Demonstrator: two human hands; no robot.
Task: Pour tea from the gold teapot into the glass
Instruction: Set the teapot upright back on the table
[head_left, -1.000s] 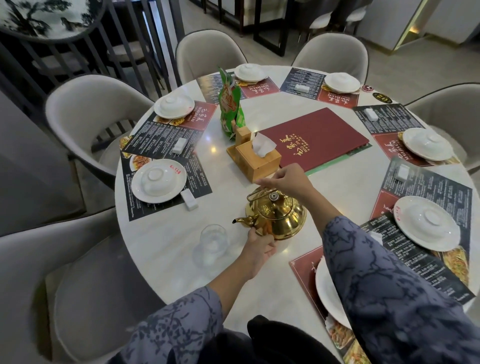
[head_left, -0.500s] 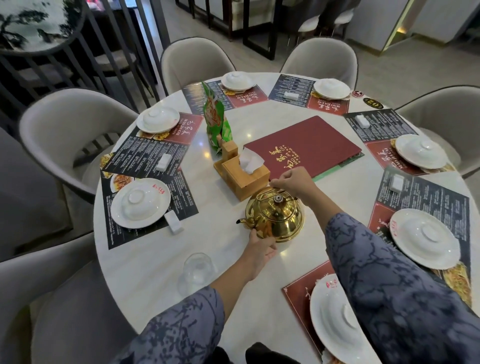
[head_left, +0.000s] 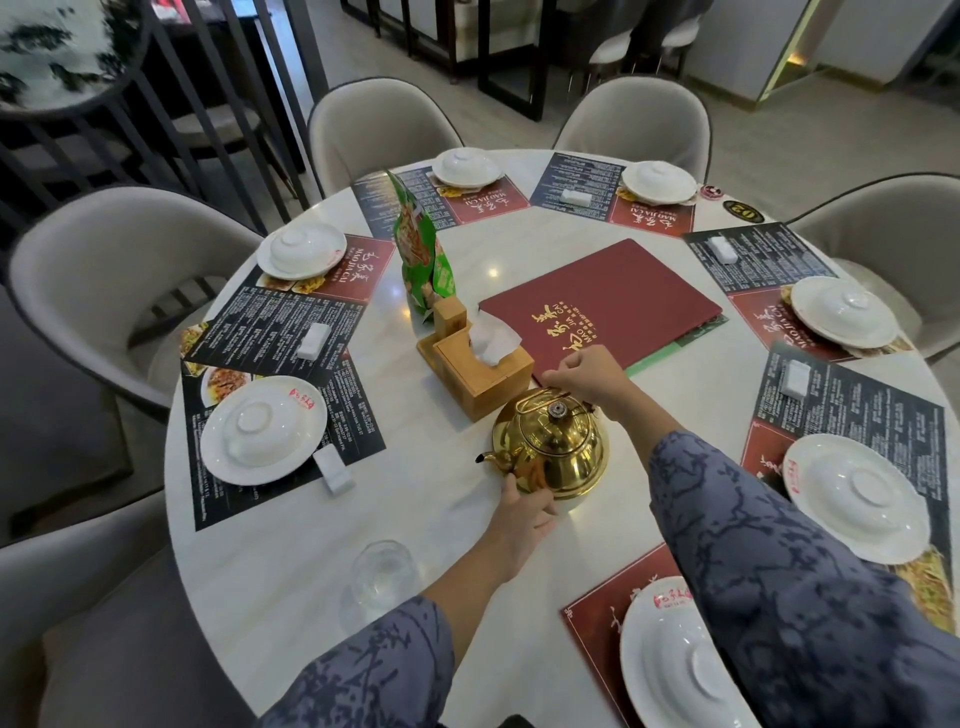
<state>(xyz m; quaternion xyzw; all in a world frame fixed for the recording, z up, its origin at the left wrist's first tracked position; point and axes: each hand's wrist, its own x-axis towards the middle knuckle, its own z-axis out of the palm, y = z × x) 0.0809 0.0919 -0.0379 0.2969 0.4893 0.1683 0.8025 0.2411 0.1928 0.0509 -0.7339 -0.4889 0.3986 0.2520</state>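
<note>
The gold teapot (head_left: 556, 449) stands upright on the round white table (head_left: 291, 577), its spout pointing left. My right hand (head_left: 587, 376) is closed over the top of its wire handle. My left hand (head_left: 522, 512) rests against the pot's lower front, below the spout, fingers touching the metal. The clear glass (head_left: 383, 574) stands upright near the table's front edge, left of my left forearm and well apart from the pot; whether it holds liquid is unclear.
A wooden tissue box (head_left: 480, 371) sits just behind the pot. A red menu folder (head_left: 608, 306) lies behind my right hand and a green snack bag (head_left: 423, 254) stands at centre. Plates with upturned bowls on placemats ring the table; grey chairs surround it.
The camera view has shifted, so the glass now appears lower in frame. The handle looks more raised under my right hand. The pot stays on the table and my left hand stays at its base.
</note>
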